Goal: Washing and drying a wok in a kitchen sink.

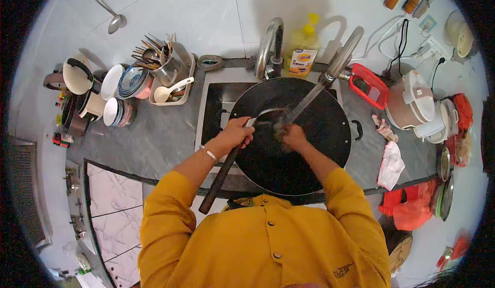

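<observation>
My left hand (236, 134) grips the shaft of a long-handled cooking utensil (222, 177), probably a wok spatula or ladle. Its dark handle slants down toward my body, and its metal end reaches over a large black wok (321, 148). Close to that metal end is my right hand (294, 138), fingers bent and blurred; whether it holds a scrubber I cannot tell. Water (305, 104) runs from a metal tap (344, 54) onto the spot by my right fingers. The wok rests over a stainless steel sink (199, 121), covering much of it.
Left on the grey counter (162, 133) are stacked bowls (112, 112) and a tray (189, 89) with a utensil holder (170, 69). A dish soap bottle (303, 56) stands behind the wok. Rightward are a red basket (381, 98), a rice cooker (412, 98) and a cloth (390, 166).
</observation>
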{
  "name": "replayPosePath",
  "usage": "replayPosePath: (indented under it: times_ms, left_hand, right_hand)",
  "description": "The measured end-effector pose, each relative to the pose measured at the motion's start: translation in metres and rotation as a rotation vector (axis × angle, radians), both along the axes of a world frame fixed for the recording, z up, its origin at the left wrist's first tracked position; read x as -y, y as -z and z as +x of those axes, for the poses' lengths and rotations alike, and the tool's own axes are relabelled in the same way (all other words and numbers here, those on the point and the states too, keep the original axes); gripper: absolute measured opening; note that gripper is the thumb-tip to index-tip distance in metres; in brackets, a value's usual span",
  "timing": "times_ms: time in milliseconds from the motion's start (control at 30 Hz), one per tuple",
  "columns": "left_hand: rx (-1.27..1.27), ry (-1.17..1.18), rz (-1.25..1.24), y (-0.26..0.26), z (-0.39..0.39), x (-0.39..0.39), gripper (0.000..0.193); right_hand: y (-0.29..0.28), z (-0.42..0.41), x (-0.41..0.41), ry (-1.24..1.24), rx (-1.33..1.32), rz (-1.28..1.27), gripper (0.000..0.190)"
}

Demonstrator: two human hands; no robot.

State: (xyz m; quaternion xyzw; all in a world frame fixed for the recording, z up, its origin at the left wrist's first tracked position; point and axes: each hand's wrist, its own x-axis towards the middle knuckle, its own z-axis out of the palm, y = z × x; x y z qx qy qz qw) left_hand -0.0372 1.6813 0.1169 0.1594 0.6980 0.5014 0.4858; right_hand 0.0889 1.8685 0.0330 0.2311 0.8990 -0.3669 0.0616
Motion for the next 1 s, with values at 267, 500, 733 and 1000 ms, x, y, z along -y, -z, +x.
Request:
replayPosePath:
  times_ms: [267, 500, 733, 1000]
  left_hand:
    - [0.064, 0.067, -0.111, 0.029, 0.010, -0.027, 0.014]
    - [-0.038, 0.126, -0.102, -0.015, 0.003, 0.008, 0.024]
    - [-0.730, 0.296, 0.259, -0.082, 0.011, 0.054, 0.051]
    - [-0.211, -0.177, 0.840, -0.144, 0.020, 0.048, 0.023]
  right_hand:
    - [-0.021, -0.027, 0.025, 0.818, -0.423, -1.474, 0.014]
    - [-0.032, -0.019, -0.009, 1.178, -0.388, -1.213, 0.017]
    - [0.037, 0.002, -0.022, -0.057, -0.354, 0.189, 0.024]
    - [0.021, -0.017, -0.045, 0.060, -0.101, 0.112, 0.024]
